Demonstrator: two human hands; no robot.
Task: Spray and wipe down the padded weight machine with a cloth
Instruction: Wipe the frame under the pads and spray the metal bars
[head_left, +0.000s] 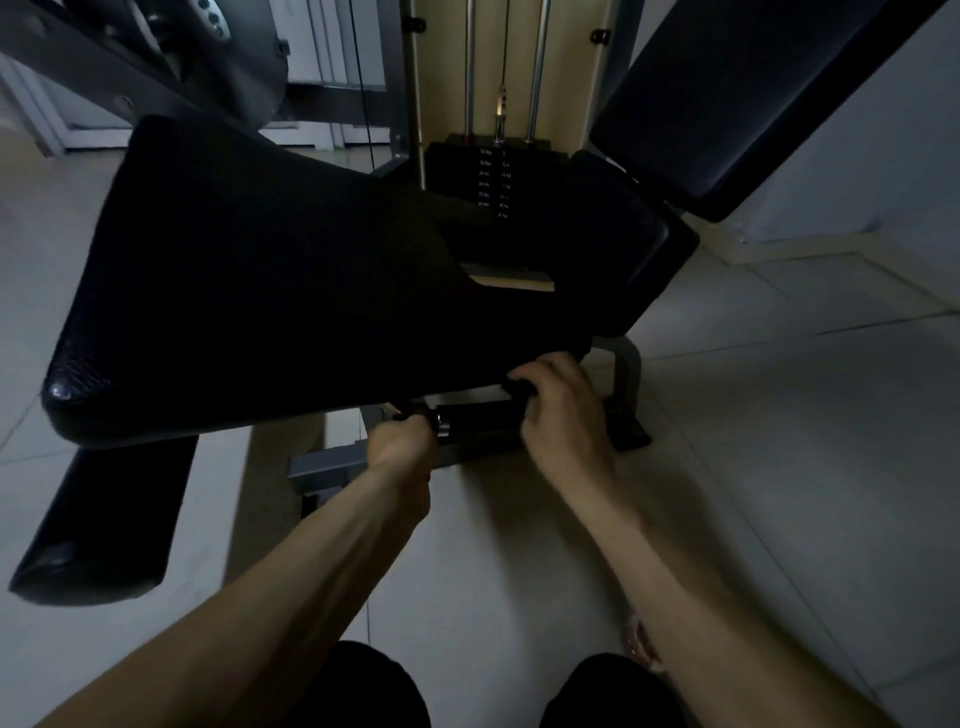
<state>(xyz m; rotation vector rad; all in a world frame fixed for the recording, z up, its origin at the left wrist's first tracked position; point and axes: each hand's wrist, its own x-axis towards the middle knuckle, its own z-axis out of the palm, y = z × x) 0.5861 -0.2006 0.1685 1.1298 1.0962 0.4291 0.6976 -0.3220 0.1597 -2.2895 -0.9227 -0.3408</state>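
The weight machine's big black padded seat (291, 291) fills the middle of the head view, with a second long pad (753, 98) slanting up at the top right. Under the seat's front edge runs a short black handle (478, 415) with a chrome ring. My left hand (402, 441) grips the handle's left end beside that ring. My right hand (556, 410) curls over the right end, fingers wrapped round something dark; the dim light hides whether that is a cloth. No spray bottle shows.
The weight stack (493, 176) and its chrome guide rods stand behind the seat. A lower black pad (104, 525) juts out at the left. The grey steel frame foot (623, 384) rests on pale floor tiles. My knees are at the bottom edge.
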